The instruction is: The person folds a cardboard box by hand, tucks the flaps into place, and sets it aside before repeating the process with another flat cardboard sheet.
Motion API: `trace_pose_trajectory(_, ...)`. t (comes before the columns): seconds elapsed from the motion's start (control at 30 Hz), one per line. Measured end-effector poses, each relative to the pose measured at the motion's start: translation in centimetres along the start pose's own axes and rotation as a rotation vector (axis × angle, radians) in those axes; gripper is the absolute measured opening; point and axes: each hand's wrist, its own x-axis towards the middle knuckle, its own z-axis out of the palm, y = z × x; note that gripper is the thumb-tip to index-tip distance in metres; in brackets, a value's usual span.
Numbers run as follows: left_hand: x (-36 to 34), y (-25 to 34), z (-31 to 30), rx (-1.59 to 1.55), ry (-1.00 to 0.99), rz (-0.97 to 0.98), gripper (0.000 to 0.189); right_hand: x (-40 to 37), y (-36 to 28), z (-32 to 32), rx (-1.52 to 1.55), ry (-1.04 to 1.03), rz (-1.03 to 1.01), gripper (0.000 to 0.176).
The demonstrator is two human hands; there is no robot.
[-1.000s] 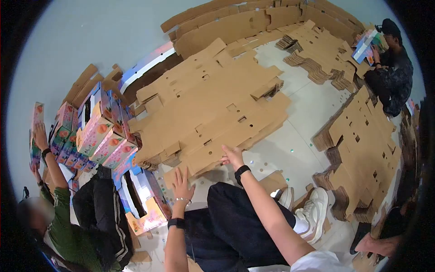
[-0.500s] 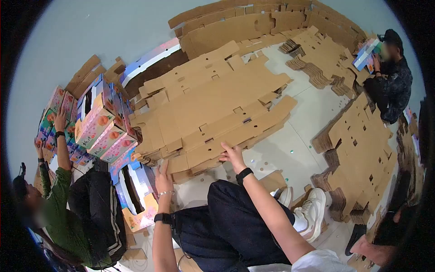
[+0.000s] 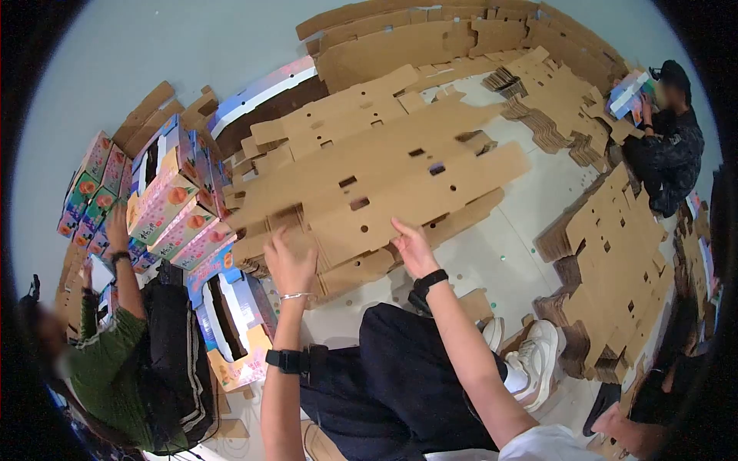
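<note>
A flat cardboard box blank (image 3: 400,203) with punched slots and round holes lies askew on top of a stack of similar blanks (image 3: 477,209), its near side raised. My right hand (image 3: 416,249) pinches its near edge between thumb and fingers. At the blank's near left part is my left hand (image 3: 292,260), fingers curled over the cardboard and slightly blurred. Just left of that hand stands a printed carton (image 3: 257,319) with a long opening in its top.
Printed fruit cartons (image 3: 165,207) are stacked at left beside a person in a green top (image 3: 115,376). More blank piles (image 3: 615,269) stand at right. Another person (image 3: 669,146) handles a carton at the far right. Cardboard scraps (image 3: 469,305) lie on the floor near my shoes.
The top blank has shifted and its near side has risen, now lying askew over the stack. Both my hands moved up with it. The person at left lowered their raised hand.
</note>
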Motion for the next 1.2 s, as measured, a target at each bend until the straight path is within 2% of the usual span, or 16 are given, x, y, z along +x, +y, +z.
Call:
trace_pose_trajectory(0.1, -2.6, -3.9, 1.9, 0.185, 0.049, -0.367, 0.064, 0.3, -1.5, 0.8, 0.002, -0.024, -0.026, 0.031)
trace_pose_trajectory(0.13, -2.7, -4.9, 1.6, 0.180, 0.046, -0.367, 0.064, 0.3, -1.7, 0.7, 0.008, -0.023, -0.032, 0.030)
trace_pose_trajectory(0.2, -2.7, -6.7, 0.6, -0.843, -0.077, -0.802, 0.057, -0.3, -1.5, 0.4, 0.038, -0.009, -0.016, 0.031)
trace_pose_trajectory(0.23, -3.0, -5.5, -0.7, -1.093, -0.080, -0.899, 0.038, -0.8, -1.1, 0.2, 0.074, 0.003, 0.004, 0.031)
trace_pose_trajectory(0.27, -3.2, -5.5, -1.6, -1.091, -0.080, -0.900, 0.038, -1.2, -0.6, 0.1, 0.075, 0.004, 0.005, 0.031)
trace_pose_trajectory(0.33, -3.2, -5.0, -3.5, -0.680, -0.130, -0.444, 0.021, -2.2, 0.8, -0.6, 0.023, 0.035, 0.069, 0.031)
trace_pose_trajectory(0.47, -4.2, -6.3, -2.7, -0.555, 0.008, -0.375, 0.019, -2.9, 4.5, -1.4, -0.017, 0.108, 0.159, 0.030)
trace_pose_trajectory(0.53, -5.0, -6.5, -2.6, -0.527, 0.026, -0.384, 0.020, -2.7, 5.1, -0.7, -0.049, 0.092, 0.150, 0.037)
trace_pose_trajectory(0.6, -6.3, -6.8, -2.0, -0.502, 0.034, -0.400, 0.021, -2.9, 5.5, -0.4, -0.151, 0.262, 0.160, 0.045)
trace_pose_trajectory(0.73, -7.6, -8.4, -1.3, -0.562, 0.048, -0.581, 0.026, -2.2, 3.2, -1.5, 0.056, 0.466, -0.025, 0.051)
trace_pose_trajectory(0.87, -7.8, -11.6, 0.2, -0.722, 0.030, -0.811, 0.027, -0.3, 0.1, -2.2, -0.251, 0.399, -0.077, 0.050)
trace_pose_trajectory(0.9, -7.6, -12.0, 0.6, -0.801, 0.021, -0.912, 0.029, 0.5, -0.3, -1.6, -0.292, 0.335, -0.217, 0.049)
trace_pose_trajectory(0.93, -7.4, -11.4, 0.4, -0.797, 0.015, -0.915, 0.029, 0.8, -0.8, -0.7, -0.332, 0.275, -0.352, 0.047)
trace_pose_trajectory(1.07, -7.0, -10.6, 0.3, -0.914, -0.005, -0.889, 0.036, 0.2, -4.0, 2.3, -0.481, 0.192, -0.356, 0.044)
trace_pose_trajectory(1.17, -7.2, -10.2, 0.6, -0.703, -0.031, -0.793, 0.034, -0.3, -2.8, 1.2, -0.401, 0.142, -0.294, 0.041)
trace_pose_trajectory(1.2, -7.7, -10.8, 0.9, -0.701, -0.030, -0.801, 0.034, -1.0, -1.4, 0.2, -0.417, 0.241, -0.274, 0.043)
